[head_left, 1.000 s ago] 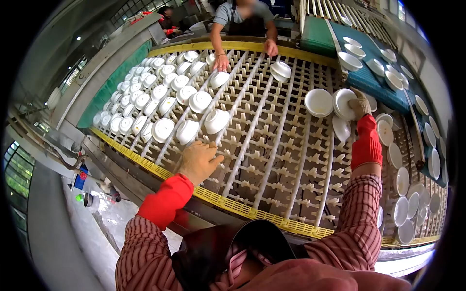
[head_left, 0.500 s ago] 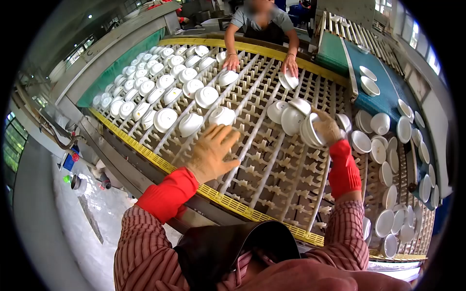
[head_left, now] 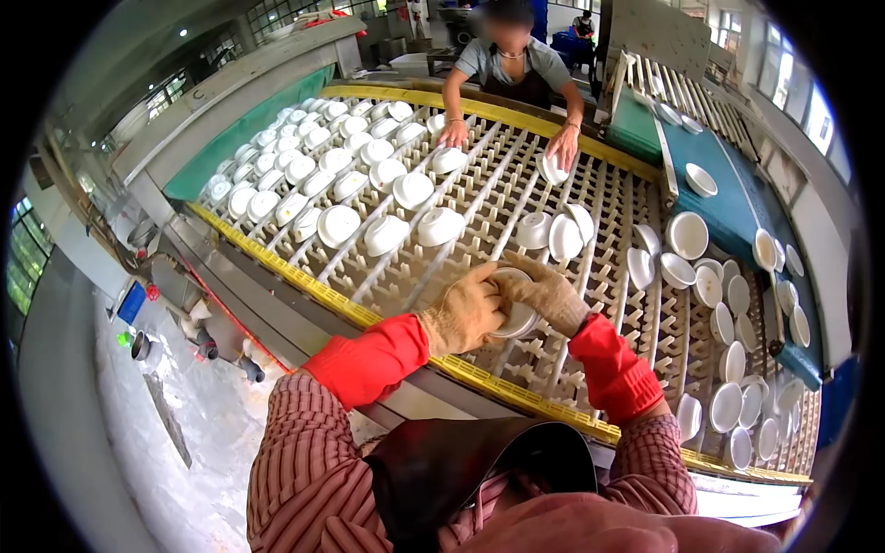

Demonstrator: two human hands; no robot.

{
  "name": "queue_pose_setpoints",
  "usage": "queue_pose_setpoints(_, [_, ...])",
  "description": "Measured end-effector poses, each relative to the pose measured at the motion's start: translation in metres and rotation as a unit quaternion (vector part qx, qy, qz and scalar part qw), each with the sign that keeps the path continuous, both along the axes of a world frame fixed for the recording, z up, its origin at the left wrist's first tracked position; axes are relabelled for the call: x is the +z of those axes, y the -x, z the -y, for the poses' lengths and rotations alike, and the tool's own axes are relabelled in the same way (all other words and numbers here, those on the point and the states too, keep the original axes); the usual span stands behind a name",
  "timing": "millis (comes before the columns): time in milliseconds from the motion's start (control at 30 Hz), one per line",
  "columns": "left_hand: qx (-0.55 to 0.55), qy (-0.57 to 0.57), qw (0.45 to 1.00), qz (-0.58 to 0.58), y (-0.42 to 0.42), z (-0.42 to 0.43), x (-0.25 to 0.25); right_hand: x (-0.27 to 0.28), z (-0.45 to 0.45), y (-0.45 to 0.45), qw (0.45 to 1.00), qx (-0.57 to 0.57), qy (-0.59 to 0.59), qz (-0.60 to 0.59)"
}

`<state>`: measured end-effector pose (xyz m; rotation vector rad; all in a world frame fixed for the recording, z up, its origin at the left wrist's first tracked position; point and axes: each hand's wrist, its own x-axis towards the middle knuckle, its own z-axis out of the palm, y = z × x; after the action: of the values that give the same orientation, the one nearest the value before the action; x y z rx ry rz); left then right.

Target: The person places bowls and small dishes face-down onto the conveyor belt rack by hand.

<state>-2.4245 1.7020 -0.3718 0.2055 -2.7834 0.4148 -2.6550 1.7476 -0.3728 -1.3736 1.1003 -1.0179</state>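
A small nested stack of white bowls [head_left: 519,320] is between my two gloved hands, above the pegged rack near its front edge. My left hand [head_left: 464,311] is closed on the stack's left side, its fingertips meeting those of the other glove. From the right, my right hand [head_left: 546,293] grips the same stack, fingers curled over the top. Just beyond stand a few loose bowls [head_left: 565,237] on the pegs. Upside-down bowls [head_left: 441,227] cover the rack to the left.
Across the pegged rack [head_left: 516,184], a co-worker's hands [head_left: 564,146] touch bowls. More bowls lean together at the right [head_left: 727,405]. A blue-green conveyor belt [head_left: 728,198] carries bowls along the right side. Yellow edging [head_left: 350,313] borders the rack.
My right hand has brought the bowl stack left and nearer to me. My left hand has moved right and closed on it. The view has shifted slightly.
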Motion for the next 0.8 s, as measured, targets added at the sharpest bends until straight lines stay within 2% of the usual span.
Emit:
queue_pose_setpoints(33, [-0.009,-0.004,1.000,-0.007,-0.003,-0.002,0.002,-0.002,0.001,-0.006,0.996,-0.019,0.022,-0.086])
queue_pose_setpoints(67, [-0.016,-0.007,1.000,-0.013,-0.002,-0.007,0.004,-0.001,0.000,-0.006,0.997,-0.047,-0.020,-0.056])
queue_pose_setpoints(133, [0.077,-0.104,0.991,0.028,0.003,-0.016,0.003,0.002,-0.004,-0.008,0.988,-0.106,-0.109,0.005])
queue_pose_setpoints(200, [0.015,-0.226,0.966,-0.125,0.000,-0.025,0.012,-0.031,0.001,0.007,0.966,-0.198,0.056,-0.156])
queue_pose_setpoints(267, [0.061,-0.341,0.923,-0.165,0.001,-0.033,0.007,-0.031,-0.019,0.003,0.873,-0.262,0.198,-0.360])
queue_pose_setpoints(333, [0.076,-0.436,0.872,-0.212,-0.005,-0.044,0.005,-0.045,-0.033,0.008,0.848,-0.235,0.371,-0.295])
queue_pose_setpoints(367, [0.066,-0.453,0.858,-0.233,-0.010,-0.047,0.009,-0.023,-0.052,-0.003,0.878,-0.184,0.361,-0.255])
queue_pose_setpoints(400, [0.053,-0.468,0.846,-0.251,-0.014,-0.048,0.012,-0.025,-0.058,0.001,0.879,-0.134,0.348,-0.299])
queue_pose_setpoints(467, [0.083,-0.196,0.961,-0.178,-0.029,-0.042,0.015,-0.017,-0.074,-0.008,0.858,-0.083,0.378,-0.338])
queue_pose_setpoints(533, [0.208,-0.134,0.964,-0.101,-0.044,-0.035,0.035,-0.022,-0.086,-0.016,0.927,-0.062,0.222,-0.295])
queue_pose_setpoints(567, [0.281,-0.188,0.940,-0.042,-0.051,-0.026,0.053,-0.022,-0.089,-0.018,0.915,-0.061,0.217,-0.335])
queue_pose_setpoints(600, [0.248,-0.065,0.962,-0.095,-0.069,0.007,0.031,-0.021,-0.090,-0.019,0.900,-0.061,0.212,-0.376])
queue_pose_setpoints(633, [0.263,-0.094,0.951,-0.131,-0.087,0.015,0.044,-0.021,-0.091,-0.021,0.894,-0.071,0.225,-0.382])
queue_pose_setpoints(667, [0.331,-0.305,0.872,-0.193,-0.102,0.030,0.052,-0.022,-0.090,-0.024,0.886,-0.081,0.238,-0.389])
queue_pose_setpoints(700, [0.379,-0.499,0.742,-0.240,-0.116,0.040,0.055,-0.023,-0.090,-0.030,0.879,-0.090,0.250,-0.395])
queue_pose_setpoints(733, [0.429,-0.321,0.820,-0.201,-0.127,0.042,0.049,-0.024,-0.087,-0.038,0.873,-0.108,0.268,-0.392])
queue_pose_setpoints(800, [0.522,-0.121,0.844,-0.013,-0.143,0.033,0.047,0.016,-0.093,-0.068,0.865,-0.129,0.243,-0.420])
